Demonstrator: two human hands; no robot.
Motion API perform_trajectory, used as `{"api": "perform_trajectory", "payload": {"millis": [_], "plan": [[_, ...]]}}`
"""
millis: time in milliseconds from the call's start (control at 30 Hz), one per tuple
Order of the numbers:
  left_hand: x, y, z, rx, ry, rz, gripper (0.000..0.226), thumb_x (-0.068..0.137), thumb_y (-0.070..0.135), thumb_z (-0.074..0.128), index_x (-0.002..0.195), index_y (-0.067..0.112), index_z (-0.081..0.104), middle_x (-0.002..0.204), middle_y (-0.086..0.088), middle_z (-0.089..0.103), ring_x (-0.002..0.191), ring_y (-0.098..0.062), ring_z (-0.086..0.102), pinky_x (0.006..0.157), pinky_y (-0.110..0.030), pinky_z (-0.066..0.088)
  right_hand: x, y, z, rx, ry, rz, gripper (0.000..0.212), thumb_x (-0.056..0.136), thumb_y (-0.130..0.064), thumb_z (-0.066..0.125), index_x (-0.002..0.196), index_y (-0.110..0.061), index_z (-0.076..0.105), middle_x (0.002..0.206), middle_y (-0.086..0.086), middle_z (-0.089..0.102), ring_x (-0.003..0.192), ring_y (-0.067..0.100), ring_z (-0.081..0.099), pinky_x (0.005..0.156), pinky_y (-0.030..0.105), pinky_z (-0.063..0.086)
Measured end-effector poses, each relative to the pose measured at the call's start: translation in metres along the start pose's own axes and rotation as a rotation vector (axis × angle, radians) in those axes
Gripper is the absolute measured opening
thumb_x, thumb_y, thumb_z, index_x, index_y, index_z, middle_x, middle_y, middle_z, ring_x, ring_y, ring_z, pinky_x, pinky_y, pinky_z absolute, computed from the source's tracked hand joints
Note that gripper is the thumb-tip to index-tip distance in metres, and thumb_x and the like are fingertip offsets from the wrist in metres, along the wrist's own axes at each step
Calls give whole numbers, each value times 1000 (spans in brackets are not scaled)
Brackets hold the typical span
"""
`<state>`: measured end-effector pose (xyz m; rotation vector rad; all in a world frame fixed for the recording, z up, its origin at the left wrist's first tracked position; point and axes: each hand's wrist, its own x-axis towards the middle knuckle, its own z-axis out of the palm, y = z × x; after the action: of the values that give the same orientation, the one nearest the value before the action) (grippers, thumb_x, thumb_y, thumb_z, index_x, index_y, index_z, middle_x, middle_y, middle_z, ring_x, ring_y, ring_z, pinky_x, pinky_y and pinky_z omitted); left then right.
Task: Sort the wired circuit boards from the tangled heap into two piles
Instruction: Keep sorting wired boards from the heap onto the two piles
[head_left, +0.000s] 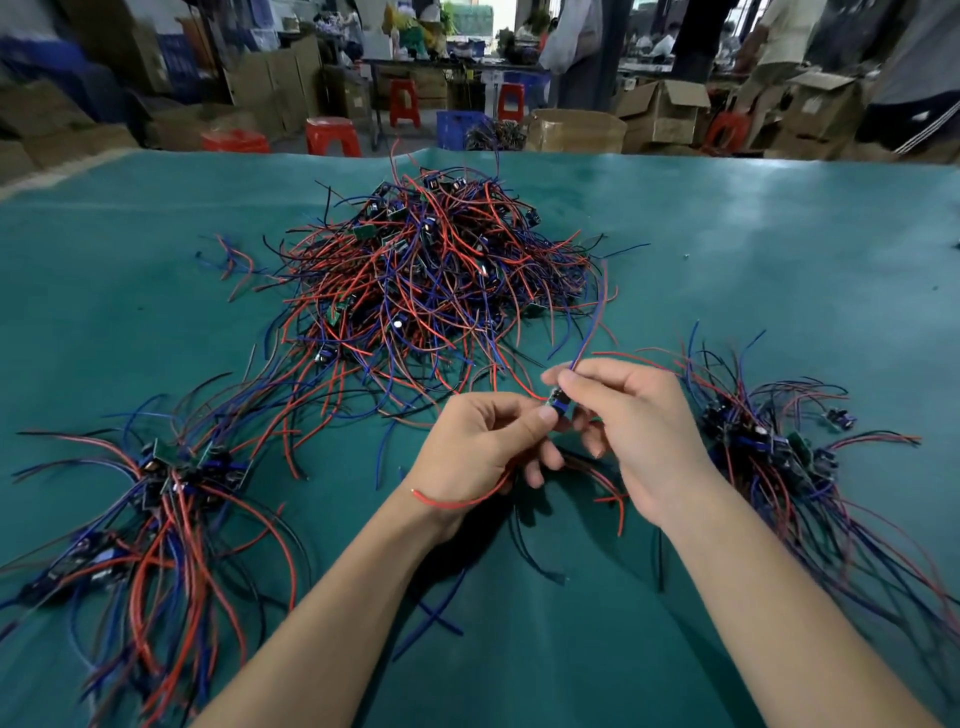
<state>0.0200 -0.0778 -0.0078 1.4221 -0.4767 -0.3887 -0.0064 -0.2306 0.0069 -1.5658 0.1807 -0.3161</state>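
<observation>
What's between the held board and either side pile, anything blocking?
Nothing visible. Both hands, left hand and right hand, pinch the board above the green mat. Bare mat, with only loose wire ends lying flat, separates it from the left pile and the right pile. The heap sits behind.

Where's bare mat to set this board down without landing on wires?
Bare green mat lies right of the central heap, above the right pile, and at far left beyond the heap's stray wires. Near the body, between the forearms, only a few loose wires cross it. It is crowded between the heap and the left pile, and under both hands.
</observation>
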Motion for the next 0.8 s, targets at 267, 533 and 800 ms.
{"api": "perform_trajectory", "payload": {"millis": [267,533,800], "plan": [[3,0,0,81,-76,-17,25,100,15,54,83,3,67,50,-2,59,33,-8,42,38,-14,32,21,5,-33,-284,394,-219,15,83,-36,69,70,-29,71,64,-14,67,61,15,57,66,37,51],[2,-2,-2,-18,-29,-8,24,102,15,51,91,1,66,62,-4,66,42,-8,51,41,-15,32,30,-3,-72,-60,845,-230,17,79,-41,66,75,-24,69,71,-1,63,70,25,58,67,47,48],[1,1,-2,-67,-20,24,22,104,11,45,97,2,63,73,-4,72,47,-8,57,40,-15,31,3,-1,-16,-366,-217,-103,52,82,-60,67,83,-8,74,64,9,59,58,9,44,52,26,33]]}}
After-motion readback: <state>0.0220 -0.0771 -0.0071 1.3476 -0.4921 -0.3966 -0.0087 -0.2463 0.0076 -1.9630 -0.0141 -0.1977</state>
